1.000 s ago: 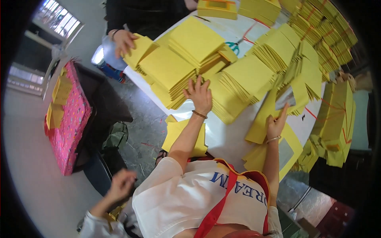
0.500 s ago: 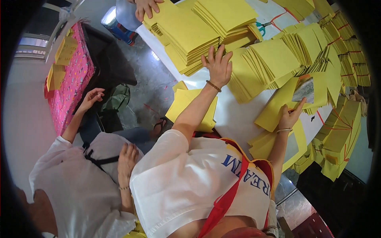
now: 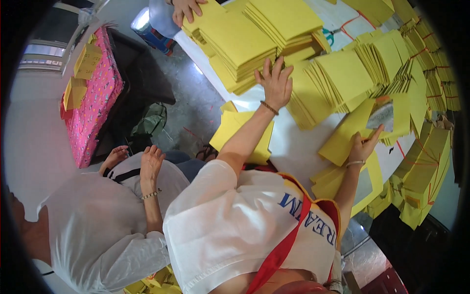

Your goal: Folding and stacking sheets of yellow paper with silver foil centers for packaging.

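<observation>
My left hand (image 3: 276, 88) has its fingers spread at the near edge of a thick stack of yellow paper sheets (image 3: 240, 41); I cannot tell whether it presses on them. A yellow paper envelope (image 3: 342, 139) with a shiny grey patch (image 3: 382, 116) lies to the right. At its near edge is my right hand (image 3: 363, 147), the index finger stretched to the grey patch, the thumb on the paper and the other fingers curled. Between the hands, more yellow envelopes (image 3: 342, 78) lie fanned out in overlapping rows.
The white table (image 3: 289, 147) carries scissors (image 3: 330, 35) and bundles tied with red string (image 3: 426, 161). A co-worker's hand (image 3: 186, 11) rests on the far stack. Another person in white (image 3: 103, 235) sits at my left, near a pink patterned board (image 3: 98, 108).
My hands keep nearly the same places over the paper, while the whole view shifts slightly. The seated person at my left has drawn one hand down and raised the other.
</observation>
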`<state>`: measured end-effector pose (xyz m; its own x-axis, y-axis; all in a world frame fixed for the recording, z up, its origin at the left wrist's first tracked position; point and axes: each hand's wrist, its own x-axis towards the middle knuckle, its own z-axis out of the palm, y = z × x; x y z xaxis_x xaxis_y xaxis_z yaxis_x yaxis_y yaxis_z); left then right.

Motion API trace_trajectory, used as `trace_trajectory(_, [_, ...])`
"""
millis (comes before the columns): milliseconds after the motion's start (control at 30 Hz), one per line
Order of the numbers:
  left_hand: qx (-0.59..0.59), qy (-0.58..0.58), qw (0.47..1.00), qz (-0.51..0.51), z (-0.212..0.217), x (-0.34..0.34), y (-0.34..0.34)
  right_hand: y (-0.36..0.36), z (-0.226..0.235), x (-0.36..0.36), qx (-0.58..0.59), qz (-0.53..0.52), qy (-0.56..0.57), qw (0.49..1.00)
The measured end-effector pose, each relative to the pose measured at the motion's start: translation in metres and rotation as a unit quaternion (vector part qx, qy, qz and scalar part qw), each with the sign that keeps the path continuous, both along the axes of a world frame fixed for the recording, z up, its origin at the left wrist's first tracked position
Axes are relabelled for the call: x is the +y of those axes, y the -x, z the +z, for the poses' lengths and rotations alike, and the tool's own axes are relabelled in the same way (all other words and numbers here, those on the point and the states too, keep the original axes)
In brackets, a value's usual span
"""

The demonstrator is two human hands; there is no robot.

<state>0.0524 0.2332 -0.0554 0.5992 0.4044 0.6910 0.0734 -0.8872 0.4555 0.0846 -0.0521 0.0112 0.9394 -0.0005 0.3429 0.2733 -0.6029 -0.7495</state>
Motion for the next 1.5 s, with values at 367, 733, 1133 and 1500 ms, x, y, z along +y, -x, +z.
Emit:
trace_trajectory(367, [0.015,-0.001,1.0,0.011,0.0,-0.001,0.002,0.005,0.007,0.007,0.032,-0.002,-0.052,0.998])
trace_trajectory(733, [0.011,0.003,1.0,-0.004,-0.001,-0.003,0.002,0.004,0.007,0.006,0.038,-0.004,-0.06,0.998])
trace_trajectory(1133, [0.011,-0.001,1.0,-0.002,0.003,-0.001,0.004,0.001,-0.002,0.003,-0.025,0.006,-0.001,1.0])
trace_trajectory(1500, [0.012,0.0,1.0,0.003,0.001,0.002,-0.001,0.003,0.001,0.003,0.001,0.002,-0.007,1.0])
